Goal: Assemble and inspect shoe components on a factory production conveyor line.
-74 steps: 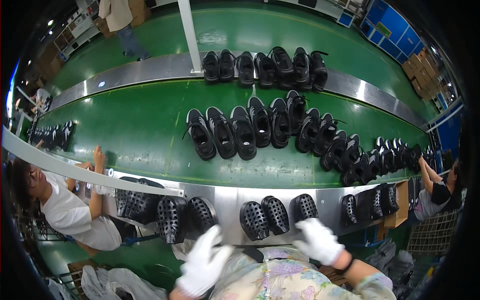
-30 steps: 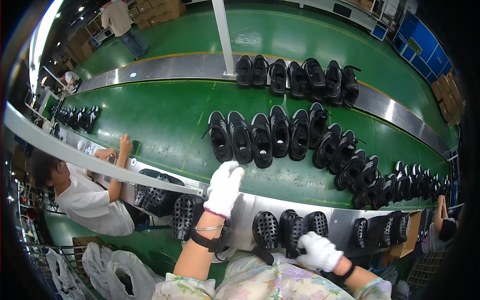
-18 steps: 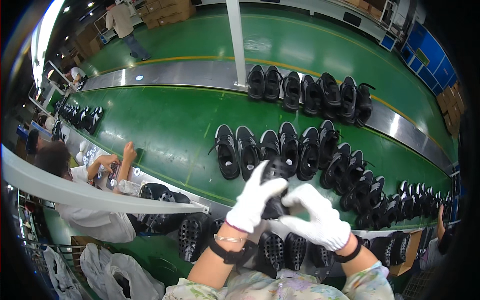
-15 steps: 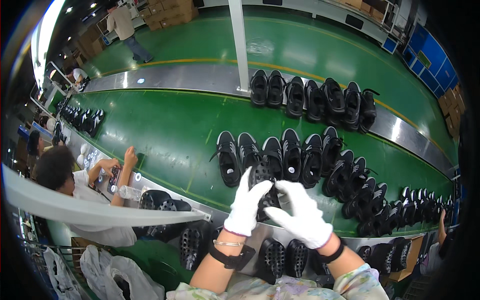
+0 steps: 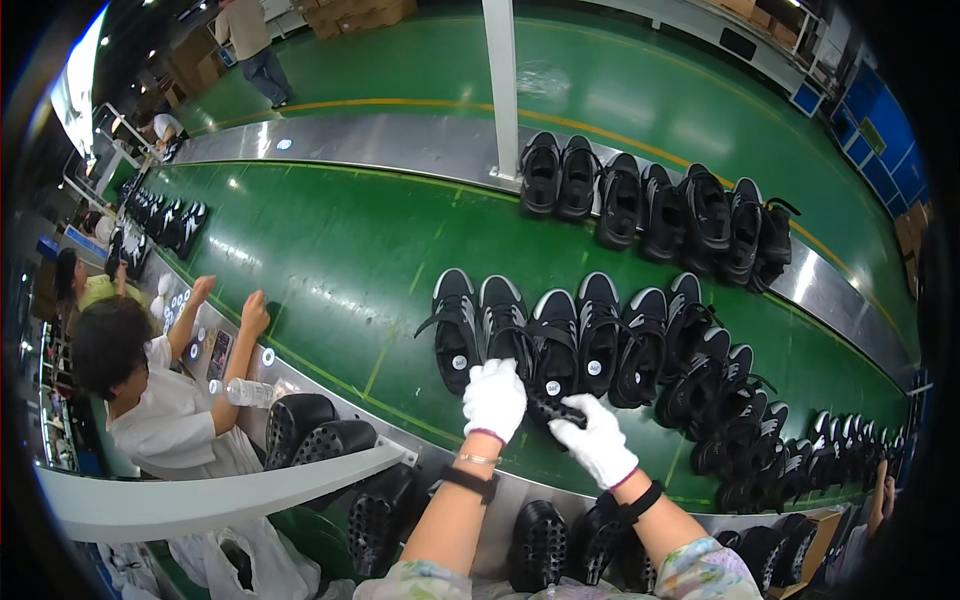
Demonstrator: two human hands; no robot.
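My left hand point(image 5: 495, 400), in a white glove, is closed at the heel end of the second black shoe point(image 5: 503, 318) in the near row; the glove hides what its fingers hold. My white-gloved right hand point(image 5: 597, 440) grips the near side of a black studded shoe-shaped piece point(image 5: 552, 408). This piece sits low between my hands, by the heel of a black-and-grey shoe point(image 5: 555, 335) with a round white sticker inside. At the left end of the row stands another such shoe point(image 5: 455, 325), clear of my hands.
More black shoes point(image 5: 700, 395) continue rightward on the green belt point(image 5: 320, 270). Another row point(image 5: 660, 210) stands on the far metal ledge. Black studded pieces point(image 5: 540, 545) lie along my near edge. A white post point(image 5: 502, 90) rises beyond. At left, a co-worker point(image 5: 150, 380) sits beside a clear bottle point(image 5: 248, 392).
The studded piece has gone from upright between my hands to low by the shoe heels. My left hand has closed and my right fingers have curled in. The view has shifted slightly.
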